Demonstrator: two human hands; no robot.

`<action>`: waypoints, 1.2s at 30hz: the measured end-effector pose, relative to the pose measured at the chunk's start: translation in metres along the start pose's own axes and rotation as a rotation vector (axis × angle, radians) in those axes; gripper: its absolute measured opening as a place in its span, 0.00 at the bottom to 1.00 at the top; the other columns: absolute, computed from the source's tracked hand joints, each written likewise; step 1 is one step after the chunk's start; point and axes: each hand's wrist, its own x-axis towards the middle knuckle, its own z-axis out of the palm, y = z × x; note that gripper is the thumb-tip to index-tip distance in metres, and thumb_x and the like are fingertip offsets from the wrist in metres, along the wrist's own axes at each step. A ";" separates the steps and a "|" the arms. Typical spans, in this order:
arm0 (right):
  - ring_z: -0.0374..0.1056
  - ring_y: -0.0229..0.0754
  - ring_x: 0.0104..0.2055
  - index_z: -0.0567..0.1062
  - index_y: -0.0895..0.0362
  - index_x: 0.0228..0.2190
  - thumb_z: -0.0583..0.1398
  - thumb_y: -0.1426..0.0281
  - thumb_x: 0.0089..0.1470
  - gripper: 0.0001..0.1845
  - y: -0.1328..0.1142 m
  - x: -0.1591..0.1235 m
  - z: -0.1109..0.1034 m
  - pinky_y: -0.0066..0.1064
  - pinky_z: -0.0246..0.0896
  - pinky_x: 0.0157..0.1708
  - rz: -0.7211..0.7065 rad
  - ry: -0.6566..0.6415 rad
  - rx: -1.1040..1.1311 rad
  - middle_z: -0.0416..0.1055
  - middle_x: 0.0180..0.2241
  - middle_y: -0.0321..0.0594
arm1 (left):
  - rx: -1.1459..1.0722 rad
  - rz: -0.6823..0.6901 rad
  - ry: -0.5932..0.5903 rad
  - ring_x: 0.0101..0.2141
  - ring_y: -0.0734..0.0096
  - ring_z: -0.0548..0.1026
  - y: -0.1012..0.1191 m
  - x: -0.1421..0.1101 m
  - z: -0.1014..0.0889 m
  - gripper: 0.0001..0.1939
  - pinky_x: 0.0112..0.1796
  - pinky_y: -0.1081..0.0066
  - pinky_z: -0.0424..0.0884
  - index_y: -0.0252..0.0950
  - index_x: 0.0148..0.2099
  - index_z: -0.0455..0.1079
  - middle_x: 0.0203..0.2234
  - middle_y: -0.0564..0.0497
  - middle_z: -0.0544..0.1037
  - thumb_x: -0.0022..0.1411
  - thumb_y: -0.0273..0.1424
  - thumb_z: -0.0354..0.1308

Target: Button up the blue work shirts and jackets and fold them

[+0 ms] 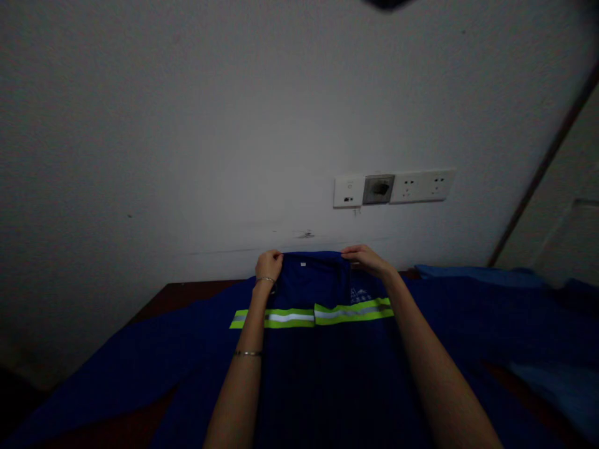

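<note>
A dark blue work jacket [327,368] lies spread out in front of me, its sleeves reaching out to both sides. Across the chest runs a yellow-green reflective strip, and a small white label shows inside the neck. My left hand [269,264] pinches the left end of the collar, with its fingers closed. At the collar's other end, my right hand [367,257] grips the cloth between thumb and fingers. Between the two hands the collar edge is raised and stretched fairly straight.
A dark reddish table [187,290] shows under the jacket and meets a pale wall [210,137]. White socket plates [423,186] and a grey-framed outlet [379,189] sit on the wall. Lighter blue cloth [482,275] lies at the right; a door [566,193] stands beyond.
</note>
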 end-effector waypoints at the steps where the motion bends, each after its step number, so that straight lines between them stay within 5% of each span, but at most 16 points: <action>1: 0.61 0.30 0.23 0.73 0.60 0.27 0.60 0.73 0.41 0.06 -0.002 -0.001 0.000 0.22 0.58 0.24 0.009 0.010 0.024 0.68 0.23 0.34 | 0.005 0.001 -0.002 0.35 0.67 0.73 0.000 0.000 0.000 0.12 0.38 0.73 0.65 0.35 0.37 0.74 0.33 0.47 0.77 0.56 0.32 0.51; 15: 0.65 0.32 0.27 0.73 0.58 0.36 0.57 0.74 0.47 0.11 -0.006 -0.007 0.002 0.23 0.63 0.27 0.025 -0.144 0.139 0.71 0.28 0.38 | 0.019 -0.093 0.004 0.36 0.67 0.73 -0.002 0.000 -0.005 0.12 0.37 0.73 0.65 0.37 0.37 0.73 0.33 0.48 0.77 0.57 0.34 0.51; 27: 0.65 0.37 0.31 0.68 0.61 0.45 0.62 0.71 0.40 0.27 -0.017 -0.010 0.000 0.25 0.62 0.23 0.080 -0.094 -0.582 0.70 0.37 0.46 | 0.010 -0.084 0.005 0.36 0.67 0.73 0.001 -0.002 -0.003 0.12 0.37 0.73 0.66 0.38 0.37 0.74 0.33 0.49 0.77 0.56 0.34 0.51; 36: 0.66 0.36 0.26 0.69 0.60 0.41 0.59 0.79 0.38 0.23 -0.012 -0.014 -0.014 0.29 0.66 0.25 0.187 -0.180 -0.469 0.69 0.26 0.39 | 0.000 -0.114 0.028 0.35 0.68 0.73 -0.002 -0.001 -0.003 0.12 0.36 0.74 0.66 0.38 0.36 0.74 0.32 0.49 0.77 0.55 0.34 0.51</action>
